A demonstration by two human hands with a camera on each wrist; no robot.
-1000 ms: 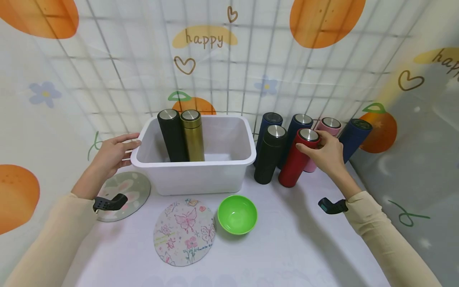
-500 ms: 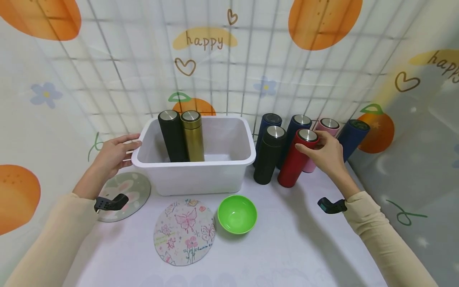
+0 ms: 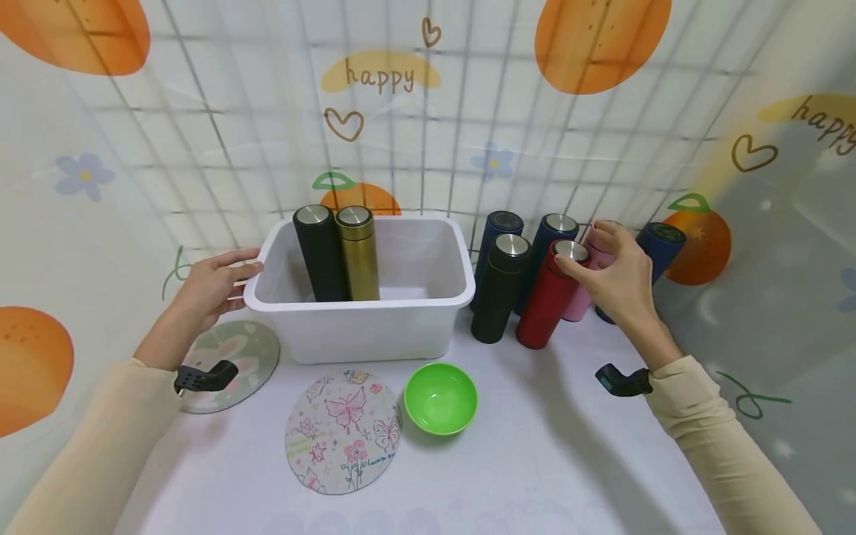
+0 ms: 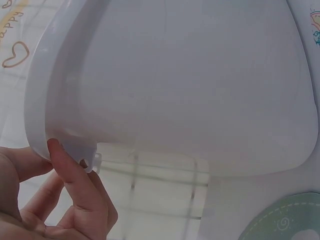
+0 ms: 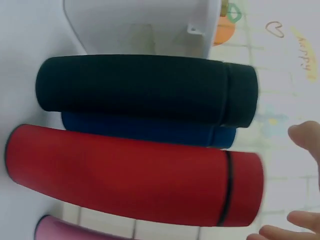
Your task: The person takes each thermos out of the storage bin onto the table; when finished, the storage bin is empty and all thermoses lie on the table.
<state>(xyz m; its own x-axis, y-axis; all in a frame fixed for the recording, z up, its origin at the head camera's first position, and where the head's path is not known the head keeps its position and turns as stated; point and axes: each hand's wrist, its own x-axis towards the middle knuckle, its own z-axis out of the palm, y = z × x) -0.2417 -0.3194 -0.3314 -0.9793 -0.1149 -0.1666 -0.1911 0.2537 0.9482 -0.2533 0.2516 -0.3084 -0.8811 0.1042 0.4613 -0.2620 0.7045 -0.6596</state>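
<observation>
At the left end of a white plastic bin (image 3: pixel 361 331), my left hand (image 3: pixel 210 282) holds the rim between thumb and fingers; the left wrist view shows the hand (image 4: pixel 75 195) at the rim's corner. A black vacuum flask (image 3: pixel 322 256) and a gold vacuum flask (image 3: pixel 361 260) stand inside the bin's left half. My right hand (image 3: pixel 622 279) hovers by the top of a red vacuum flask (image 3: pixel 543 308), thumb and fingers spread. In the right wrist view the red flask (image 5: pixel 135 175) stands apart from the thumb. A pink flask (image 3: pixel 576 303) is partly hidden behind the hand.
Right of the bin stand a dark green-black flask (image 3: pixel 498 297) and several blue flasks, one (image 3: pixel 662 241) at the far right. In front lie a green bowl (image 3: pixel 441 401), a butterfly-patterned round mat (image 3: pixel 344 438) and a rabbit mat (image 3: pixel 247 364). A patterned curtain over a wire grid rises behind.
My right hand has let go of the red flask's cap and moved slightly up and right, fingers spreading. The red flask still stands in its place. My left hand stays at the bin's rim.
</observation>
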